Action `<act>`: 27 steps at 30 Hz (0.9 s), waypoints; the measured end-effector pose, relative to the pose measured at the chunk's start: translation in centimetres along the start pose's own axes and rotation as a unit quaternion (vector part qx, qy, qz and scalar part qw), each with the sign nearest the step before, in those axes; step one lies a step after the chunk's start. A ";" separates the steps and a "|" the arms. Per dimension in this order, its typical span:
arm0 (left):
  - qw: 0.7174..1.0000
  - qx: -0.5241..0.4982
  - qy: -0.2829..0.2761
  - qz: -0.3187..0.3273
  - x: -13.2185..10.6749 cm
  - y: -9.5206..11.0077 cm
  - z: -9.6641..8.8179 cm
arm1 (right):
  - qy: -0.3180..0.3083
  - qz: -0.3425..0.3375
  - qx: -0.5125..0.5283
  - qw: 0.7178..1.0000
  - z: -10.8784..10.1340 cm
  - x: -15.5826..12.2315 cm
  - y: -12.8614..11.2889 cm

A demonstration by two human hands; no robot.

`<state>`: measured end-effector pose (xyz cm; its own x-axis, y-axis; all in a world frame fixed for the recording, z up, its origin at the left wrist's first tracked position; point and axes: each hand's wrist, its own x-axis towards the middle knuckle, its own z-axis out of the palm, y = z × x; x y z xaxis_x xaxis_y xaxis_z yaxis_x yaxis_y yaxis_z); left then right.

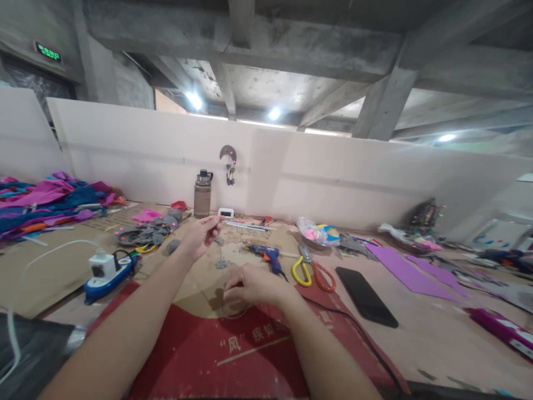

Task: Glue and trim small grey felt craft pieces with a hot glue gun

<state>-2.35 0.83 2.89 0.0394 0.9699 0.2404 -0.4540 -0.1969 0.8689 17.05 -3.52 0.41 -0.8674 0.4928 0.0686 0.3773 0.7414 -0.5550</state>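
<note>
My left hand (pixel 204 234) is raised over the far part of the cardboard, its thumb and fingers pinched together. Nearer to me and lower, my right hand (pixel 252 284) has its fingers bent in a pinch above the red-and-tan cardboard sheet (pixel 200 344). Whatever either hand pinches is too small or thin to make out. Small grey cut pieces (pixel 220 265) show between the hands; whether they hang or lie on the cardboard I cannot tell. Just beyond my right hand lies a blue glue gun (pixel 271 258). Scissors (pixel 307 272) with one yellow and one red handle lie right of it.
A black phone (pixel 366 297) and purple sheets (pixel 410 269) lie to the right. At left are a blue power strip (pixel 109 280), grey felt pieces (pixel 145 230) and colourful scraps (pixel 54 200). A bottle (pixel 202 194) stands by the white partition, where a grey moon ornament (pixel 228 155) hangs.
</note>
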 end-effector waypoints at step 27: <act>0.987 0.162 -0.004 -0.010 -0.1 -1.3 0.3 | 0.278 0.629 -0.184 0.702 -3.5 -6.4 10.8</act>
<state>-1.54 0.93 1.85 0.0537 0.9732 0.2236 -0.1456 -0.2139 0.9660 27.81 2.90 -3.15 0.4497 0.8890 0.0862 0.8785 -0.4229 -0.2223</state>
